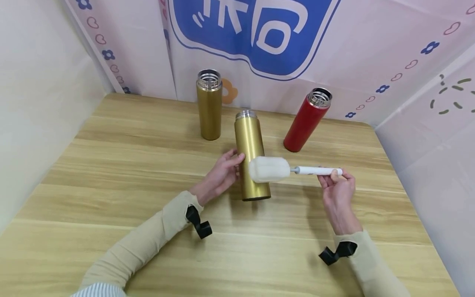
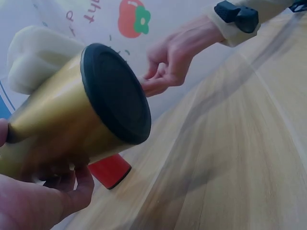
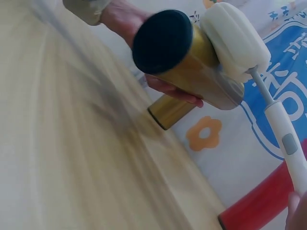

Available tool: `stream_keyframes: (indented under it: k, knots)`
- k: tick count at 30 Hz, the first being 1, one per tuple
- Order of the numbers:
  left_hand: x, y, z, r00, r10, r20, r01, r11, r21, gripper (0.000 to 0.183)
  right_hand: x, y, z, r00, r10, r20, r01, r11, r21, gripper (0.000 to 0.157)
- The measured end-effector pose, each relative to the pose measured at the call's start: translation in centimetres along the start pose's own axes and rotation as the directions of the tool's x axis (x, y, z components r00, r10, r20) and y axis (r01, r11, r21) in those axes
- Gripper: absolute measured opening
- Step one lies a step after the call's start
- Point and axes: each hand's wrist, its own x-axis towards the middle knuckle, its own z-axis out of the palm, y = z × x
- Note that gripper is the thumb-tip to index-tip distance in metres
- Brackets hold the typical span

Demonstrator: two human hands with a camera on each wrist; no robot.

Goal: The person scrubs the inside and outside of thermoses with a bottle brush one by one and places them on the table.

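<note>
My left hand grips a gold thermos flask around its side, thumb across the front. The flask leans, its open steel mouth pointing up and away; its dark base is raised off the table in the left wrist view. My right hand pinches the end of the white handle of a bottle brush, held level. The brush's white sponge head lies across the flask's body in the head view; the right wrist view shows this sponge right alongside the flask wall.
Behind, a second gold flask and a red flask stand uncapped on the wooden table. A printed cloth backdrop rises at the table's back edge, with pale walls on both sides.
</note>
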Motion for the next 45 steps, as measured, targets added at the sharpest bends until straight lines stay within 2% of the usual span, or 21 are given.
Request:
stream_keyframes:
  k: [8, 10, 12, 14, 16, 17, 21, 27, 33, 39, 45]
  knots:
    - [0.4, 0.1, -0.2, 0.999, 0.012, -0.048, -0.013, 1.0, -0.028, 0.032, -1.1, 0.2, -0.9, 0.999, 0.001, 0.044, -0.001, 1.0, 0.003, 0.018]
    - [0.5, 0.0, -0.1, 0.998, 0.007, -0.056, -0.008, 1.0, -0.02, 0.034, -1.4, 0.2, -1.0, 0.999, -0.004, 0.054, 0.003, 1.0, 0.01, 0.018]
    - [0.5, -0.2, 0.2, 0.998, -0.001, -0.065, 0.001, 1.0, -0.008, 0.054, -1.5, 0.2, -0.9, 0.998, 0.0, 0.061, -0.001, 1.0, 0.017, 0.019]
    - [0.6, -0.3, 0.4, 0.997, -0.009, -0.072, 0.009, 1.0, 0.003, 0.083, -1.7, 0.2, -0.8, 0.997, 0.006, 0.072, -0.008, 1.0, 0.027, 0.02]
    - [0.6, -0.4, 0.6, 0.996, -0.014, -0.086, 0.015, 1.0, 0.011, 0.092, -1.8, 0.3, -0.7, 0.997, 0.013, 0.073, -0.015, 1.0, 0.027, 0.02]
    - [0.6, -0.4, 0.6, 0.996, -0.015, -0.094, 0.016, 1.0, 0.015, 0.092, -1.9, 0.3, -0.7, 0.997, 0.014, 0.075, -0.016, 1.0, 0.022, 0.02]
    - [0.5, -0.2, 0.5, 0.995, -0.006, -0.101, 0.009, 1.0, 0.03, 0.061, -2.1, 0.5, -0.7, 0.998, 0.012, 0.066, -0.012, 1.0, -0.006, 0.017]
    - [0.2, -0.1, 0.6, 0.998, -0.006, -0.065, 0.009, 0.998, 0.055, 0.059, -2.1, 0.6, -0.9, 0.999, 0.026, 0.045, -0.026, 1.0, 0.0, 0.017]
    - [0.0, -0.3, 0.9, 0.999, 0.001, -0.047, 0.002, 0.997, 0.075, 0.09, -1.4, 0.5, -0.6, 0.999, 0.046, 0.009, -0.046, 0.999, -0.008, 0.016]
    - [-0.3, -0.4, 1.0, 1.0, 0.008, -0.003, -0.007, 0.995, 0.097, 0.086, 0.2, 0.1, 0.3, 0.999, 0.033, 0.007, -0.034, 0.998, 0.044, 0.003]
    - [-0.4, -0.6, 1.1, 0.999, 0.007, 0.032, -0.01, 0.994, 0.107, 0.111, 1.5, -0.2, 1.5, 1.0, 0.005, -0.016, -0.003, 0.994, 0.107, 0.012]
